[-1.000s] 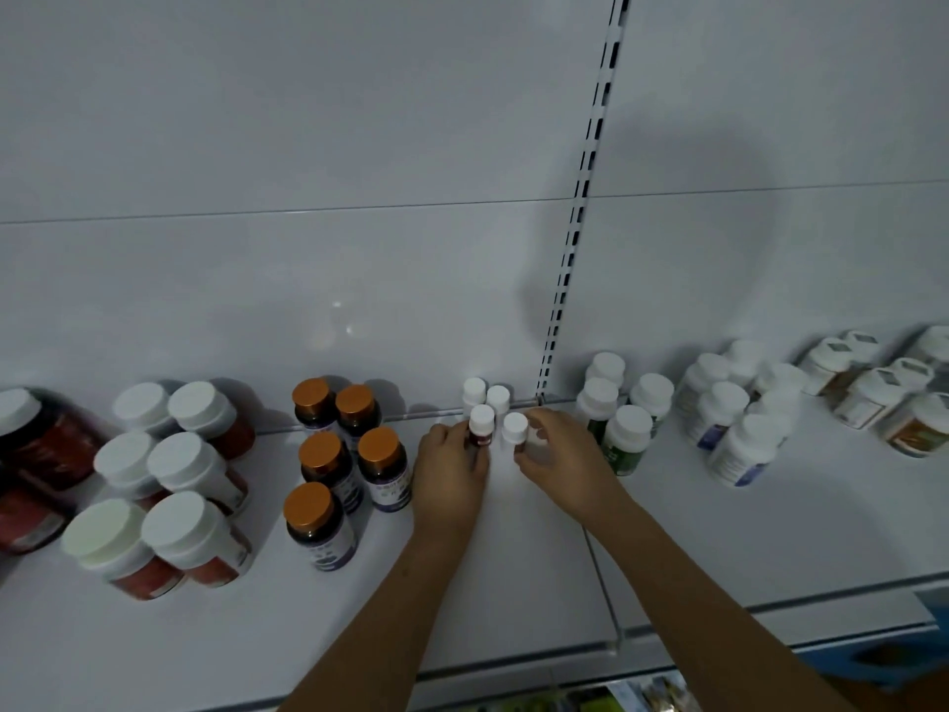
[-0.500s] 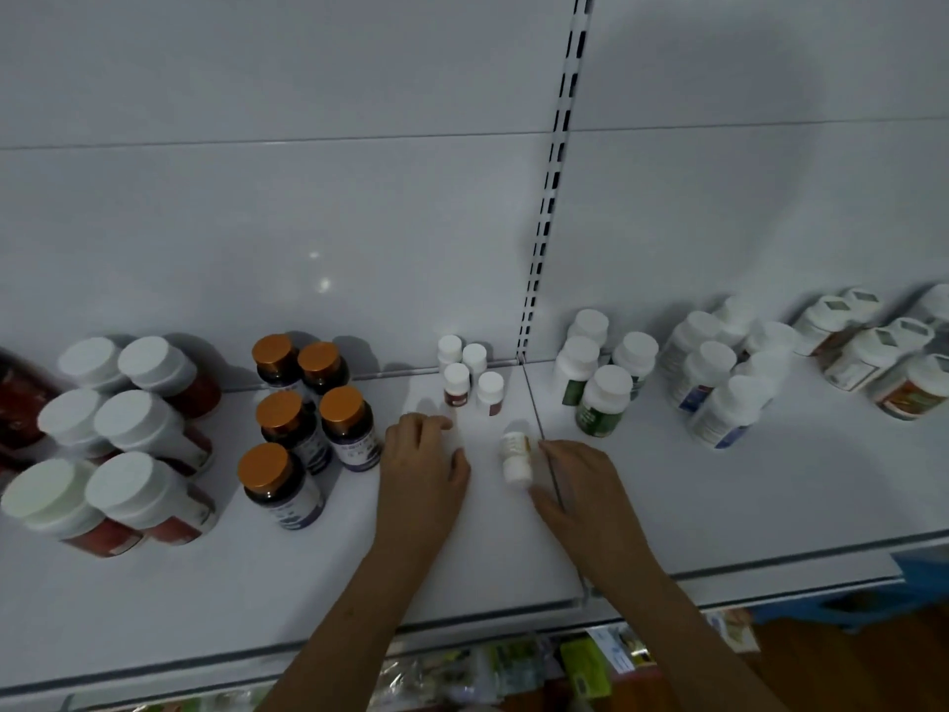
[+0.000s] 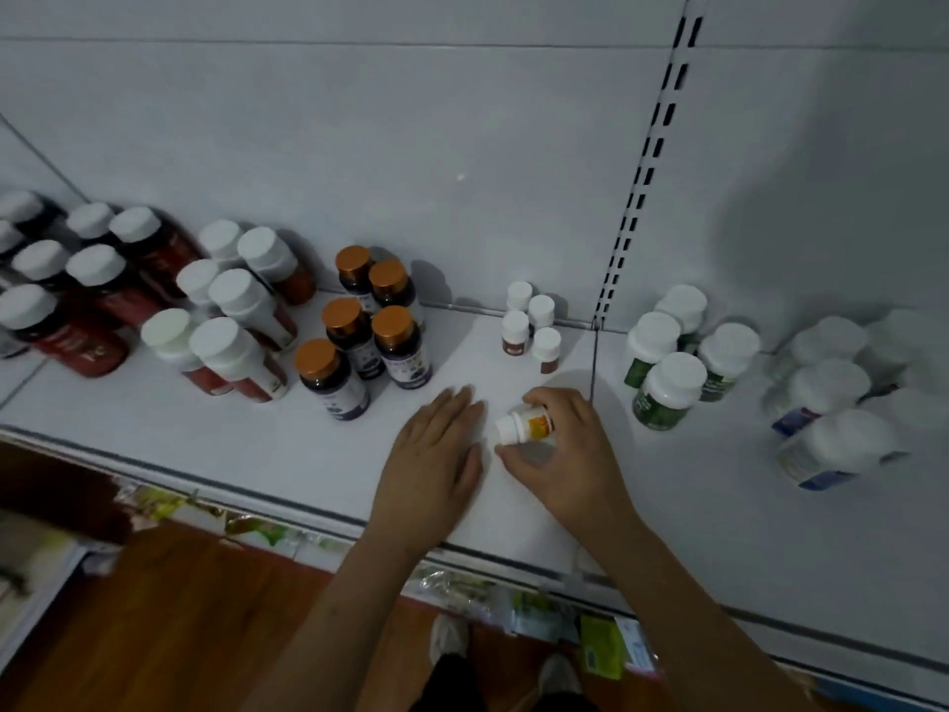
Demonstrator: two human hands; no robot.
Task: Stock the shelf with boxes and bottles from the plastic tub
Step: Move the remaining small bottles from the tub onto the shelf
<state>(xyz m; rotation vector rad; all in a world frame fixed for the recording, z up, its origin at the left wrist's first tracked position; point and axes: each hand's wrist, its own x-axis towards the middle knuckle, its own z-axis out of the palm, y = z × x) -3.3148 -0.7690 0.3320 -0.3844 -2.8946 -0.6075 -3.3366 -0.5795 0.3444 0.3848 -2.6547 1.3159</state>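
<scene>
My right hand (image 3: 570,449) grips a small white bottle (image 3: 524,426) with an orange label, tipped on its side just above the white shelf (image 3: 257,439). My left hand (image 3: 436,454) lies flat and open on the shelf beside it, fingers apart and holding nothing. Behind the hands stand several small white-capped bottles (image 3: 531,326) near the back wall. The plastic tub is out of view.
Dark bottles with orange caps (image 3: 359,331) stand to the left, red bottles with white caps (image 3: 221,316) farther left. Green-labelled white bottles (image 3: 672,362) and blurred blue-labelled ones (image 3: 832,403) stand to the right. A slotted upright (image 3: 647,161) runs up the back wall. Packets sit on the lower shelf.
Both hands drew back from the small bottles toward the shelf front. The right hand closed around the fallen orange-labelled bottle. The camera tilted down and swung left.
</scene>
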